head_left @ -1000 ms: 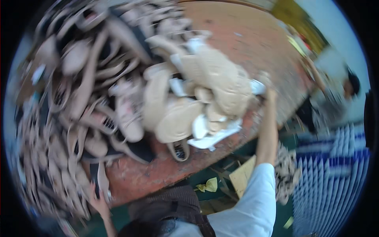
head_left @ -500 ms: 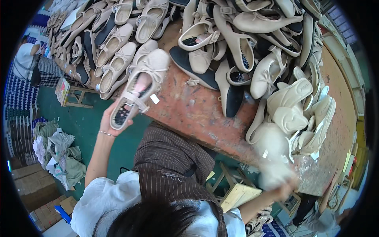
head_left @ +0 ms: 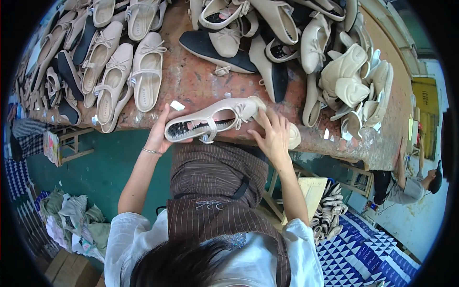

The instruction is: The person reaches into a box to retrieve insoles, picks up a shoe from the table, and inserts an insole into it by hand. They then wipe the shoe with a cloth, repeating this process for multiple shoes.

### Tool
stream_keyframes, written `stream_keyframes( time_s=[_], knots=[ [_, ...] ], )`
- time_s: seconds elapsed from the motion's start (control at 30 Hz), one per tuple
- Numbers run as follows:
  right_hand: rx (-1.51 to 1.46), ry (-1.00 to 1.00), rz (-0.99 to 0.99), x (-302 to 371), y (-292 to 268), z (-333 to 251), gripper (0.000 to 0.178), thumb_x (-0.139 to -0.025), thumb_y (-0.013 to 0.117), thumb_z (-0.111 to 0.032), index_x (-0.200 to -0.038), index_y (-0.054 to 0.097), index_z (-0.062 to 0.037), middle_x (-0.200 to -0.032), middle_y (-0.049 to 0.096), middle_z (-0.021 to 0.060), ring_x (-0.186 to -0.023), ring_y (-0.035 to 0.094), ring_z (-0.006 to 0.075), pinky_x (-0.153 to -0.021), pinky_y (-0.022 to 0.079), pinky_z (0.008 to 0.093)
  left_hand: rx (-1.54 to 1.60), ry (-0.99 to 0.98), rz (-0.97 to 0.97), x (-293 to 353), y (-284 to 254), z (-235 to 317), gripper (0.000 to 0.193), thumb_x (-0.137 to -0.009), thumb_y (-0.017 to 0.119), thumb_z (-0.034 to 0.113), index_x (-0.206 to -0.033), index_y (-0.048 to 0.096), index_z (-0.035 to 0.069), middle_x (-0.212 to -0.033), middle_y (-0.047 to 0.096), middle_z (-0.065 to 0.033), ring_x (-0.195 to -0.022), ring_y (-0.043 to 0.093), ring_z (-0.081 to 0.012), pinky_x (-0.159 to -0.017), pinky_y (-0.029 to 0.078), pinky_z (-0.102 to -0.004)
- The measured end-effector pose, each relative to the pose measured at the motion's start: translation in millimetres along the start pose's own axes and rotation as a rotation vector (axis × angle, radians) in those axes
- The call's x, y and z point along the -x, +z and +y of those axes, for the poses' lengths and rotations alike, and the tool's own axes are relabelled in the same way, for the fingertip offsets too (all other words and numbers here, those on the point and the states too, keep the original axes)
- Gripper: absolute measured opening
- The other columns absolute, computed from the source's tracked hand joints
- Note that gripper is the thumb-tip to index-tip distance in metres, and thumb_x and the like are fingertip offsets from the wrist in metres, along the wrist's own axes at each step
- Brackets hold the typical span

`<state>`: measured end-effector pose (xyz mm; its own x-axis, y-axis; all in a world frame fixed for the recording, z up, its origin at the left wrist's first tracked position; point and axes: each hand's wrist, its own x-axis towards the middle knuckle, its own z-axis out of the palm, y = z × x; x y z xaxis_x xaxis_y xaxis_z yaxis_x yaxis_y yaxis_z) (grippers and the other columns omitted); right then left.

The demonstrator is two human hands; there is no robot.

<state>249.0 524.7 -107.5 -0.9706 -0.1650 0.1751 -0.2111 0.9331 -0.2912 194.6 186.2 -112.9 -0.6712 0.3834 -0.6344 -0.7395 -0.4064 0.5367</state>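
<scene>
"Shoe first: where is it?"

"Held up at the near edge of the table. It's beige with a bow and a strap, opening upward, toe toward the right."

"And the left hand?"

"Clasped on the heel end, a small white piece just beside it."

"What about the right hand?"

"Fingers bent over a pale insole, near the toe. The two hands are apart, with most of the shoe between them."

"Does that insole touch the toe?"

"Can't tell; the fingers cover too much of it."

"Anything else around?"

"Beige shoes lie on the table's left part, more with dark soles beyond, and a heap of insoles to the right. A co-worker is at the far right."
</scene>
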Motion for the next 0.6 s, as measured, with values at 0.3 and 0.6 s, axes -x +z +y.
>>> stream_keyframes(
  time_s=[0.3,0.6],
  knots=[
    [-0.003,0.181,-0.163,-7,-21,12,0.068,-0.075,0.079,-0.017,-0.136,0.052,-0.0048,-0.124,0.054,0.0222,-0.103,0.056,0.039,-0.088,0.049,0.0472,-1.288,0.666,0.697,13,18,-11,0.041,-0.091,0.067,0.018,-0.125,0.058,-0.001,-0.11,0.06,-0.0195,-0.093,0.063,-0.0323,-0.081,0.05,-0.0393],
    [-0.219,0.456,-0.281,-46,-72,6,0.041,-0.1,0.043,-0.014,-0.136,0.051,0.0056,-0.101,0.059,0.0207,-0.098,0.051,0.0356,-0.09,0.043,0.0423,-1.031,0.684,0.687,-4,23,-9,0.053,-0.085,0.072,0.004,-0.135,0.054,-0.001,-0.112,0.054,-0.0112,-0.081,0.059,-0.0105,-0.06,0.053,-0.0212]
  ],
)
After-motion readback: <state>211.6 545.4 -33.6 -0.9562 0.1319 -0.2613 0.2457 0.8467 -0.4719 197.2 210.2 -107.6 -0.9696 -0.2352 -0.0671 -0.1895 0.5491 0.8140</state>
